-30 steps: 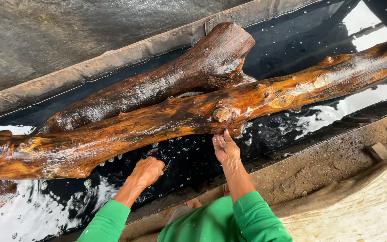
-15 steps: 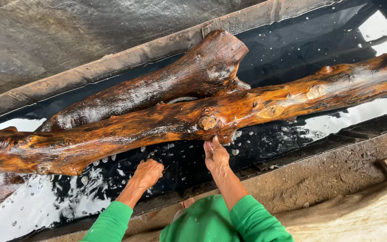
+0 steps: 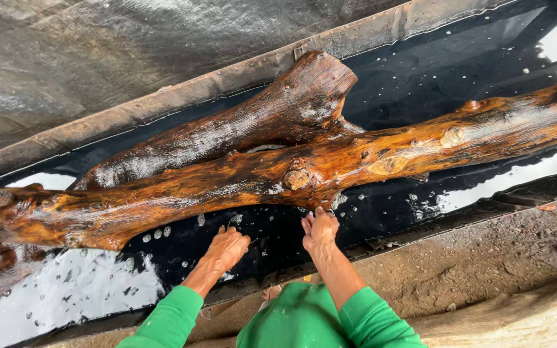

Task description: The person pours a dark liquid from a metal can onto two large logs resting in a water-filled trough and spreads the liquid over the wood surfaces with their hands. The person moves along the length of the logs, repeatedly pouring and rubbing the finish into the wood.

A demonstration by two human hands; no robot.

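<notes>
Log (image 3: 227, 187) lies crosswise just beyond both hands; the right hand (image 3: 319, 229), fingers spread and empty, touches its underside, the left hand (image 3: 227, 248), loosely curled, hangs just short.

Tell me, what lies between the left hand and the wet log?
In the head view, only dark water with small bubbles lies between the left hand and the wet log.

No packages, labels, signs or screens show anywhere in this view.
</notes>
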